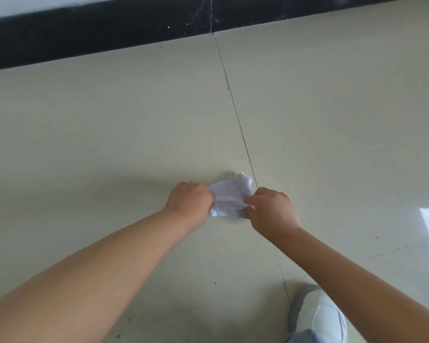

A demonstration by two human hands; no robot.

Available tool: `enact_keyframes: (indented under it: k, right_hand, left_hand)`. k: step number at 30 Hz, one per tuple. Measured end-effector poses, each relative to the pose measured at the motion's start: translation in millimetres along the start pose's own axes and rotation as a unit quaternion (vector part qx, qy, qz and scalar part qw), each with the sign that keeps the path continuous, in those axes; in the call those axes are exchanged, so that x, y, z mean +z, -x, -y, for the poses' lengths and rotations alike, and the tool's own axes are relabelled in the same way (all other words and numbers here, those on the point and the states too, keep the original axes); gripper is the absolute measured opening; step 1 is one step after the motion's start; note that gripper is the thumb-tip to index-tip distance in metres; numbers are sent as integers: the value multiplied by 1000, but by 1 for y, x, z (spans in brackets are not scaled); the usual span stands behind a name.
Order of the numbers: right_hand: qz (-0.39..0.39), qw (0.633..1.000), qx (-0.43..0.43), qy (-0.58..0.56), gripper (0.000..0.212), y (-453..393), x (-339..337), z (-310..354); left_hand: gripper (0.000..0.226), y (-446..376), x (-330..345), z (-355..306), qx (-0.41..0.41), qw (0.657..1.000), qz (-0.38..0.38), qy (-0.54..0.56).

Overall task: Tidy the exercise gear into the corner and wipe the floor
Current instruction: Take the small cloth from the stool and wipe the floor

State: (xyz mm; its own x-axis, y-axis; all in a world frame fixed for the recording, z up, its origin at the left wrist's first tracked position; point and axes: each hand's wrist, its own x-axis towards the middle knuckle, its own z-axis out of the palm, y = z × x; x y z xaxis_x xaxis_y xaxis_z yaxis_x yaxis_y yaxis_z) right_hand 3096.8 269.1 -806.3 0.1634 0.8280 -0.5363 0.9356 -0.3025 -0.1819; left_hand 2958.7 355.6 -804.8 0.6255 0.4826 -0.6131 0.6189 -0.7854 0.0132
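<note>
Between hands (230,206), unlabelled white cloth (229,196)

The cloth (230,195) held between the two hands is plain white with a thin grey seam line across it and a few tiny dark specks. The floor tiles (109,132) are pale cream-beige, split by a thin dark grout line (235,115). The skirting board (84,33) along the far wall is black, flecked with white. The shoe (320,315) near right is white with grey trim

Both arms extended forward and down, left hand (190,203) and right hand (273,210) close together, fingers curled in pinch grips.
</note>
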Motion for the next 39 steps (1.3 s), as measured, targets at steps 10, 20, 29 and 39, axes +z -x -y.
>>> enact_keyframes:
  k: [10, 20, 29, 39]
  right_hand:
    - [57, 996, 24, -59, 26, 90, -103, 99]
    - [-12, 993, -116, -22, 23, 185, -335, 221]
    - [-75, 922, -368, 93, 23, 304, -507, 390]
    - [-74, 827, -551, 82, 22, 554, -509, 601]
  left_hand:
    - [27, 136, -82, 40, -54, 997, -11, 48]
    - [27, 330, -283, 106, -230, 954, -121, 152]
    - [25, 579, -384, 146, -459, 826, -244, 219]
    - [25, 921, -346, 101, -635, 672, -295, 243]
